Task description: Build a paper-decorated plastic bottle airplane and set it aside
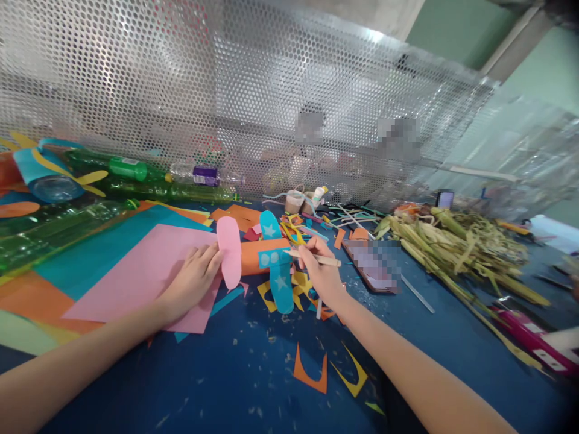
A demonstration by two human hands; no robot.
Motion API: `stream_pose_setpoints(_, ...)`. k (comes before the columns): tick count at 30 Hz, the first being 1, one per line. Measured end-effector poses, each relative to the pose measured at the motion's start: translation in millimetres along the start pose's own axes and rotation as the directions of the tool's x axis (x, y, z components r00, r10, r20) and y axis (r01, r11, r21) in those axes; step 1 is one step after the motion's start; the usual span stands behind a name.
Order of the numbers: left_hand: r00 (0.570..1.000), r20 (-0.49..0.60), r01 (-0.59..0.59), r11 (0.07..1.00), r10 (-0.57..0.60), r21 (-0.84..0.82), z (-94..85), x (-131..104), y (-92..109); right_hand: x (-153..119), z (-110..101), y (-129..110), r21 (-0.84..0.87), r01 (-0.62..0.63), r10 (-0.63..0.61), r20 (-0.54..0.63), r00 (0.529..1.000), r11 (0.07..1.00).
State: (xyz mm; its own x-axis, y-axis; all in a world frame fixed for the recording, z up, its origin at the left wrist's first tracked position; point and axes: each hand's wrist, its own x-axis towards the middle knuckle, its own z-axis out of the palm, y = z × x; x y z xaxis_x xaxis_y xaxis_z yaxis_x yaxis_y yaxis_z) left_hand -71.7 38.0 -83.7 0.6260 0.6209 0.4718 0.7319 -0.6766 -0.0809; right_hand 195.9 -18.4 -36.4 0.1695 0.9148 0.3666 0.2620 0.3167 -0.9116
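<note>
A toy airplane (256,257) of orange paper has blue wings (281,280) with pale stars and round dots, and a pink rounded strip (230,253) across its left end. My left hand (196,271) grips that pink end, its fingertips partly hidden by the strip. A thin wooden stick (328,260) is pinched between the fingers of my right hand (320,268). Its tip reaches the blue paper near the dots. Pink paper (136,283) lies under my left hand, and cut paper scraps (298,292) lie beneath and around the airplane.
Plastic bottles (181,191) lie along the back left, near a blue bottle craft (40,175). A phone (373,265) lies right of my right hand, before dried husks (465,241). Small cups (295,202) stand by a perforated metal screen (271,90).
</note>
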Motion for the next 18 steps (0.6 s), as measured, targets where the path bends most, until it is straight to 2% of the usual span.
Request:
stream_pose_setpoints(5,0.999,-0.026,-0.019,1.0,0.019,0.001,1.0,-0.6,-0.3,2.2,-2.0,2.8,-0.051,0.038,-0.04,-0.027,0.999,0.998)
stream_pose_setpoints(10,1.0,0.004,-0.021,0.999,0.02,0.03,0.0,-0.8,0.0,2.6,-2.6,4.5,-0.072,0.038,-0.04,-0.025,0.999,0.997)
stream_pose_setpoints(18,1.0,0.006,-0.02,0.997,0.02,0.069,0.7,-0.2,0.7,2.1,-1.1,6.0,-0.043,0.03,-0.03,-0.008,1.0,0.999)
